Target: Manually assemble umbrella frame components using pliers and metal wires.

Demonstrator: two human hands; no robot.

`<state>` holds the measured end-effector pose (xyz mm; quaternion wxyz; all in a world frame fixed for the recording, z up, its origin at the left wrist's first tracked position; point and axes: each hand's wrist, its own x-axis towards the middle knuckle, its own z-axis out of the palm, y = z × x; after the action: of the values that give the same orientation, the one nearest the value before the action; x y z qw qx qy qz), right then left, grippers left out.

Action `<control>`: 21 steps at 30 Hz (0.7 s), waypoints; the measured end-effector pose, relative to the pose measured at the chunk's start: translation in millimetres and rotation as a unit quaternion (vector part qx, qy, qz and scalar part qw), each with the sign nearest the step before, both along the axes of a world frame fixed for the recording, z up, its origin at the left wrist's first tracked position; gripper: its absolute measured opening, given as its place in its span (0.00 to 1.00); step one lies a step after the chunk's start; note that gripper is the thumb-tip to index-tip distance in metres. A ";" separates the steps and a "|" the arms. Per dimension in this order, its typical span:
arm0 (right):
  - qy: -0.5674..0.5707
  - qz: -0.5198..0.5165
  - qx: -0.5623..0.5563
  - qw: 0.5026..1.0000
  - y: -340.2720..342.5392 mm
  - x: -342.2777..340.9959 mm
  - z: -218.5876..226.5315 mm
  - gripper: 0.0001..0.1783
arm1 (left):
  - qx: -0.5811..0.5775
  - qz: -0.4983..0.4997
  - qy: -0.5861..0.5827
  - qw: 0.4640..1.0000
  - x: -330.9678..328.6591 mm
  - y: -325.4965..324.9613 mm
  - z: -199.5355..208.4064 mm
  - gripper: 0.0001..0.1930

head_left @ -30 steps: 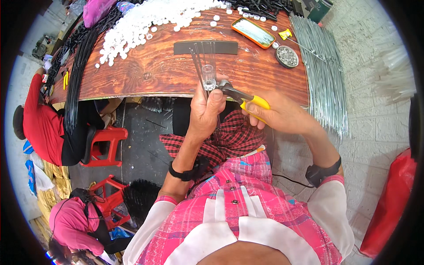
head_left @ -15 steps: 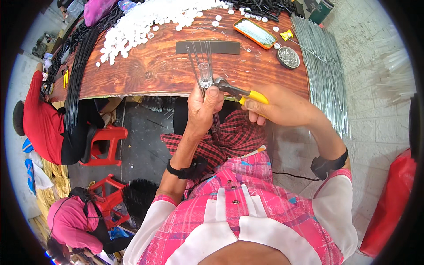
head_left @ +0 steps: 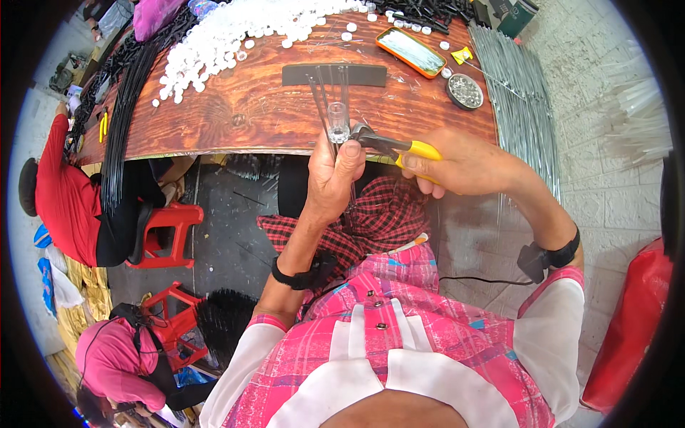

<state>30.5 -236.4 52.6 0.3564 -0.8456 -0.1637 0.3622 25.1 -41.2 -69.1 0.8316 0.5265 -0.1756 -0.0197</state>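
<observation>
Item 1: my left hand [head_left: 334, 178] was raised at the near edge of the reddish-brown wooden table [head_left: 242, 114], fingers curled and thumb pressed against a small clear cylindrical plastic piece [head_left: 338, 121] with thin clear rods rising from it; I held it just above the table edge, over my lap. Item 2: my right hand [head_left: 464, 164] was wrapped tight around the yellow-handled metal pliers [head_left: 389, 145], whose tips met the clear piece at its lower right side, just beside my left thumb. Item 3: a flat dark rectangular strip [head_left: 300, 74] lay on the table beyond the clear piece. Item 4: a heap of small white round caps [head_left: 235, 36] covered the far left of the table. Item 5: an orange-rimmed rectangular tray [head_left: 412, 51] and a round dark metal tin [head_left: 465, 91] sat at the far right, near a bundle of long silver wires [head_left: 517, 100]. Item 6: a person in a red top [head_left: 64, 200] sat at the table's left end, beside a red plastic stool [head_left: 168, 235].
</observation>
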 end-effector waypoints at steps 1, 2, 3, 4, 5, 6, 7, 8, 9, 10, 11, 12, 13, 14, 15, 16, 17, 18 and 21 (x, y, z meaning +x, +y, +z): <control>-0.101 0.000 -0.032 0.994 -0.1 -2.7 -1.4 0.16 | -0.003 0.001 -0.005 1.000 -0.7 -1.3 -0.1 0.16; -0.201 -0.002 -0.064 0.977 -0.2 -7.7 -3.2 0.12 | -0.005 0.000 -0.010 1.000 -2.4 -2.1 0.4 0.16; -0.202 -0.003 -0.064 0.977 6.6 -13.3 -9.0 0.12 | -0.005 -0.001 -0.011 1.000 -1.8 -1.5 0.1 0.16; -0.296 -0.040 -0.135 0.945 19.4 -20.6 -21.0 0.11 | 0.003 0.022 -0.003 1.000 -0.4 0.2 -2.0 0.16; -0.387 -0.072 -0.204 0.896 27.9 -22.3 -31.8 0.10 | 0.009 0.049 0.004 0.999 3.8 1.3 -3.6 0.16; -0.394 -0.072 -0.204 0.893 29.8 -21.8 -44.0 0.10 | 0.008 0.051 -0.003 0.999 7.8 1.2 -6.2 0.16; -0.410 -0.090 -0.161 0.893 31.0 -20.4 -56.4 0.10 | -0.003 0.052 0.004 0.999 10.4 1.6 -9.2 0.17; -0.421 -0.109 -0.116 0.893 34.7 -21.1 -64.1 0.10 | -0.010 0.052 0.014 0.999 8.4 5.0 -6.5 0.17; -0.441 -0.104 -0.083 0.887 33.4 -20.1 -66.8 0.09 | 0.010 0.040 0.014 0.999 4.2 9.8 -3.1 0.21; -0.442 -0.106 -0.080 0.887 28.9 -13.9 -65.6 0.09 | 0.013 0.040 0.012 0.999 5.2 12.4 1.5 0.21; -0.319 -0.084 0.017 0.944 22.4 -8.0 -62.2 0.09 | -0.039 0.010 0.019 0.999 3.6 14.4 3.8 0.23; -0.191 -0.057 0.115 0.973 15.5 -1.5 -57.8 0.09 | -0.091 -0.017 0.022 0.995 4.6 15.2 5.6 0.25; -0.151 -0.054 0.161 0.974 10.8 -0.6 -55.1 0.12 | -0.071 -0.019 0.032 0.997 2.3 17.0 5.7 0.27; -0.150 -0.054 0.160 0.974 7.7 0.0 -47.8 0.12 | -0.072 -0.018 0.033 0.997 2.4 18.1 5.0 0.27; -0.163 -0.038 0.110 0.980 5.2 0.0 -38.3 0.12 | -0.077 -0.021 0.034 0.996 3.5 20.0 3.3 0.28; -0.175 -0.023 0.060 0.982 3.5 -0.5 -29.2 0.12 | -0.082 -0.023 0.035 0.996 4.6 21.9 2.4 0.28; -0.180 -0.019 0.038 0.983 3.6 -1.4 -22.1 0.14 | -0.074 -0.027 0.031 0.996 5.9 24.6 2.2 0.29; -0.180 -0.020 0.038 0.983 4.0 -1.9 -15.6 0.14 | -0.074 -0.028 0.032 0.996 5.5 23.6 2.5 0.29; -0.165 -0.024 -0.018 0.986 6.8 -0.7 -1.2 0.15 | -0.085 -0.032 0.039 0.995 3.6 21.0 2.8 0.27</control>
<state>29.8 -229.6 51.4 0.3177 -0.9037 -0.1933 0.2119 28.7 -20.2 -66.3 0.8785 0.4467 -0.1610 -0.0523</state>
